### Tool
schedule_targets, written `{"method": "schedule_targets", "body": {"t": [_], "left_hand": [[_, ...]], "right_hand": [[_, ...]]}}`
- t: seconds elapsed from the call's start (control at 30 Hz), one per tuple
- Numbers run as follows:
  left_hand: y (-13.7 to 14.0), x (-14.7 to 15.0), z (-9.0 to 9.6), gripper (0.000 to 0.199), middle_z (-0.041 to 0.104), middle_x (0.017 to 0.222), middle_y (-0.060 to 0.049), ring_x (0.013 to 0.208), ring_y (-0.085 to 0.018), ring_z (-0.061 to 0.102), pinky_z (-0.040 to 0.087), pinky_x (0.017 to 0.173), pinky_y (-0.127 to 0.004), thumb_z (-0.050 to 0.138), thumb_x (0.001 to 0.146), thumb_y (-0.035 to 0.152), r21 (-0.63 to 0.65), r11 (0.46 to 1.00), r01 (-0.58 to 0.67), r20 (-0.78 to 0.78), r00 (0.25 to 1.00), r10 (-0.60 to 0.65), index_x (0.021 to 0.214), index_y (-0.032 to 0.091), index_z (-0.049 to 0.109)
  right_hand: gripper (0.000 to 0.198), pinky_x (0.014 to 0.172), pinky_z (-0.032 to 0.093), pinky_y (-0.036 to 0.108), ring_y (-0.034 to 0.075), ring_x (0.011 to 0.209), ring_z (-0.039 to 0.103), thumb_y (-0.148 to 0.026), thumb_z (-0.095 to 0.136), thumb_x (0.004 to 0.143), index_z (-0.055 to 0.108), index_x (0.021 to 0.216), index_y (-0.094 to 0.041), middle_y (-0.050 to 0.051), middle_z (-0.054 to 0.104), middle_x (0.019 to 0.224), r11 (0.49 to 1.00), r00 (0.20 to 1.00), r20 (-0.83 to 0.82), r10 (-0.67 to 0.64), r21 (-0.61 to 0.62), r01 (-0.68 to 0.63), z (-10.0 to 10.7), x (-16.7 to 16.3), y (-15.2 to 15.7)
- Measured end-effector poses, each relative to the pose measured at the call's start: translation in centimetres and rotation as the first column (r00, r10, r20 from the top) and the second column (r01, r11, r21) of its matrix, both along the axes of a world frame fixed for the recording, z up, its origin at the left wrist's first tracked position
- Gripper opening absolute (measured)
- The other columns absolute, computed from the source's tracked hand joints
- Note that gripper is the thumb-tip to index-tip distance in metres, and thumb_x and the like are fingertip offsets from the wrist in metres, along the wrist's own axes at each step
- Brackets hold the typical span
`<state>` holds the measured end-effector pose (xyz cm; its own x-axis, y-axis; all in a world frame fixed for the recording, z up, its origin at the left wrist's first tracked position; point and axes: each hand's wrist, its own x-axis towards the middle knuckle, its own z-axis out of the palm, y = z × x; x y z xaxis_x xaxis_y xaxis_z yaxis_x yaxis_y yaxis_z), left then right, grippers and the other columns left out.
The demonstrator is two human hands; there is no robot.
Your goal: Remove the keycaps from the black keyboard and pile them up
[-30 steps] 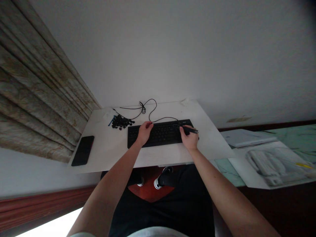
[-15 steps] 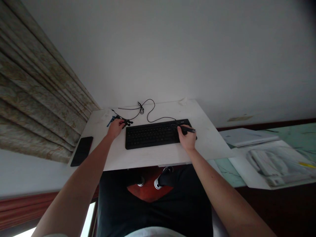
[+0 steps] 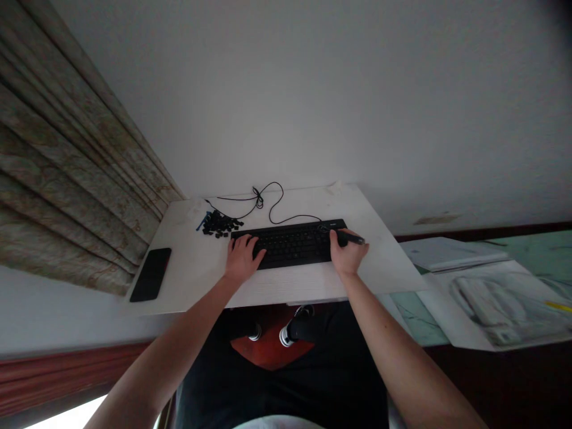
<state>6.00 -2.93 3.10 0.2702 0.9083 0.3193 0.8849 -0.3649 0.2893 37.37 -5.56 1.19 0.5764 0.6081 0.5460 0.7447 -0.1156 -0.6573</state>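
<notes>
A black keyboard (image 3: 295, 244) lies on the white table. My left hand (image 3: 241, 257) rests on its left end, fingers spread and thumb apart, holding nothing. Over the right end, my right hand (image 3: 347, 255) is closed around a black-handled keycap puller (image 3: 351, 237). The puller's thin wire loops reach down to the keys near the upper right of the keyboard. Up and left of my left hand is a heap of loose black keycaps (image 3: 218, 223), with a slim blue piece (image 3: 201, 222) at its left edge.
A black cable (image 3: 258, 199), bundled in the middle, runs along the back of the table (image 3: 286, 286) by the wall. A phone (image 3: 151, 274) lies at the left edge, near a curtain (image 3: 67, 149). Drawing papers (image 3: 487, 298) lie lower right, beyond the table.
My left hand has moved from the keycap heap to the left end of the keyboard, and its fingers have spread. My right hand still grips the keycap puller. The view has shifted slightly.
</notes>
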Motion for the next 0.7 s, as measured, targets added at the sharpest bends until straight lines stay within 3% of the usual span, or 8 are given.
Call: {"method": "schedule_targets", "body": {"t": [0.1,0.2,0.37,0.7], "left_hand": [[-1.7,0.9,-0.8,0.043,0.058,0.142,-0.017,0.132,-0.036,0.052,0.025,0.12,-0.063,0.054,0.097,0.045,0.018,0.994,-0.107,-0.012,0.994,0.107,0.133,0.022,0.061],[-1.6,0.5,-0.9,0.045,0.052,0.147,-0.02,0.134,-0.038,0.05,0.036,0.114,-0.061,0.05,0.099,0.043,0.012,0.983,-0.185,0.02,0.983,0.184,0.136,0.019,0.059],[-1.1,-0.1,-0.7,0.04,0.047,0.15,-0.019,0.136,-0.036,0.048,0.046,0.108,-0.054,0.051,0.098,0.037,0.038,0.988,-0.148,0.082,0.986,0.145,0.133,0.018,0.059],[0.2,-0.4,-0.8,0.03,0.049,0.146,-0.016,0.135,-0.033,0.047,0.043,0.115,-0.051,0.05,0.096,0.026,0.096,0.991,-0.097,0.184,0.98,0.078,0.122,0.019,0.063]], "right_hand": [[0.032,0.097,0.044,0.054,0.034,0.097,0.067,-0.046,0.059,0.089,0.072,0.091,-0.017,0.016,0.075,0.095,0.999,0.998,-0.04,-0.041,0.013,0.041,-0.2,0.2,0.1],[0.031,0.094,0.049,0.048,0.032,0.097,0.067,-0.045,0.06,0.087,0.07,0.093,-0.016,0.017,0.074,0.098,0.998,0.998,-0.065,-0.003,0.069,0.007,-0.5,0.6,0.2],[0.027,0.096,0.052,0.046,0.029,0.1,0.067,-0.043,0.06,0.088,0.068,0.091,-0.017,0.015,0.072,0.101,0.98,0.993,-0.076,0.093,0.185,-0.078,-0.9,1.0,0.1],[0.031,0.094,0.054,0.046,0.027,0.097,0.069,-0.046,0.059,0.089,0.068,0.092,-0.017,0.014,0.072,0.097,0.971,0.975,-0.174,0.138,0.218,-0.099,-1.1,0.9,0.0]]}}
